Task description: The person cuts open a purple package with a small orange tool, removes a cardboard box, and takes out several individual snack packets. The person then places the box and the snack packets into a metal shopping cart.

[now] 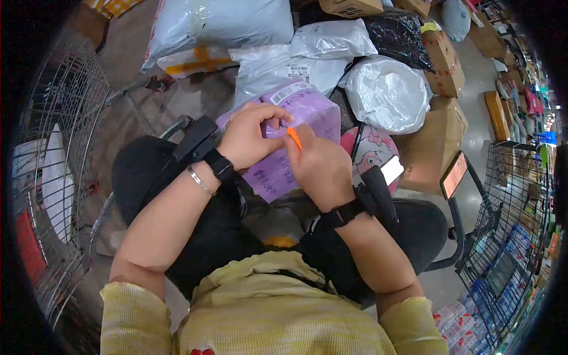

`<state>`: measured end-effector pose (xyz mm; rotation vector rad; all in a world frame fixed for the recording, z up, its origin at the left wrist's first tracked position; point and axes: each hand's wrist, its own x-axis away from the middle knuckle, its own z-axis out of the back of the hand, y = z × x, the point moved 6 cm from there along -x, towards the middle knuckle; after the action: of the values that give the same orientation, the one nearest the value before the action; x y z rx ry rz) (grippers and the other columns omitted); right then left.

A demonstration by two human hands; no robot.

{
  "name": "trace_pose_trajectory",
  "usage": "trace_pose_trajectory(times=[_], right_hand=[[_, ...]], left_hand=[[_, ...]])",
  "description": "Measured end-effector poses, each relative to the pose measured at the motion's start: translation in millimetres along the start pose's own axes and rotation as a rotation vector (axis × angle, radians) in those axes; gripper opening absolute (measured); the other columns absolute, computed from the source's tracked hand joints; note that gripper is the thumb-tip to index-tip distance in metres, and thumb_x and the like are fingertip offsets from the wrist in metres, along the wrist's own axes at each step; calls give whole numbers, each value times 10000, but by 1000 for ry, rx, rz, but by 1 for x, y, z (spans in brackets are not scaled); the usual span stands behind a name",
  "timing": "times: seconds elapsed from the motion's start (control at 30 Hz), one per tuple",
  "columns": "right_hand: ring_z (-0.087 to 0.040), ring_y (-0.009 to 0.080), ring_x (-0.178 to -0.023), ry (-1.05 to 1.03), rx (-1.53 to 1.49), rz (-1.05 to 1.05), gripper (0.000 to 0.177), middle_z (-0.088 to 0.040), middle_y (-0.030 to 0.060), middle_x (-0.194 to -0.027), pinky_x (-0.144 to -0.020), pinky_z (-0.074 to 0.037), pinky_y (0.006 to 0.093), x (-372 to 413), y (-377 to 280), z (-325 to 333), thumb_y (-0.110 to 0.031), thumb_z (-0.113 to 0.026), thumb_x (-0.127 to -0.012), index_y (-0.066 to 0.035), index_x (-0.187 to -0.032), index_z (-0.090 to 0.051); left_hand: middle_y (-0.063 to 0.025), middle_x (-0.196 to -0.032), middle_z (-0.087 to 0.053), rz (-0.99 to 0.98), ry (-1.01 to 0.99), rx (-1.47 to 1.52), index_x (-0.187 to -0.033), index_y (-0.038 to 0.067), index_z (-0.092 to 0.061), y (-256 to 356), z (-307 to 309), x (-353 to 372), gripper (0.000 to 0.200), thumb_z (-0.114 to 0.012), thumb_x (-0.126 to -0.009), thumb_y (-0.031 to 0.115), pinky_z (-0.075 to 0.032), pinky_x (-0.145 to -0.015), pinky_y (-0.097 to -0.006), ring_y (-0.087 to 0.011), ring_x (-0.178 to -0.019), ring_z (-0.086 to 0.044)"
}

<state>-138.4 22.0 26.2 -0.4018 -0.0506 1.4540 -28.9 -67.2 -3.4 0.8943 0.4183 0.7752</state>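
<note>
A purple plastic parcel (323, 118) with a white barcode label (290, 92) rests over my lap, its lower flap hanging toward my knees. My left hand (251, 135) is closed on the parcel near its middle, thumb and index finger curled in a pinch. Close beside it, my right hand (322, 168) is wrapped round a slim orange tool (294, 138), whose tip is at the parcel's surface by my left fingertips. Most of the tool is hidden in my fingers.
White parcels (387, 93), a black parcel (397, 40) and cardboard boxes (435, 142) lie ahead. A pink round pad (370, 142) holds a white item (391, 170). Wire carts (59, 142) (506, 219) flank me, with a phone (454, 174) mounted at right.
</note>
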Motion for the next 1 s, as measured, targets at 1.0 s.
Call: trace_pose_trajectory(times=[1.0], right_hand=[[-618, 342, -525, 22, -178, -42, 216, -603, 139, -580, -464, -485, 461, 4, 6, -11, -301, -572, -932, -94, -870, -558]], left_hand=[[-35, -811, -535, -105, -8, -27, -1082, 141, -658, -3, 4, -1, 420, -775, -678, 149, -457, -751, -340, -221, -816, -536]])
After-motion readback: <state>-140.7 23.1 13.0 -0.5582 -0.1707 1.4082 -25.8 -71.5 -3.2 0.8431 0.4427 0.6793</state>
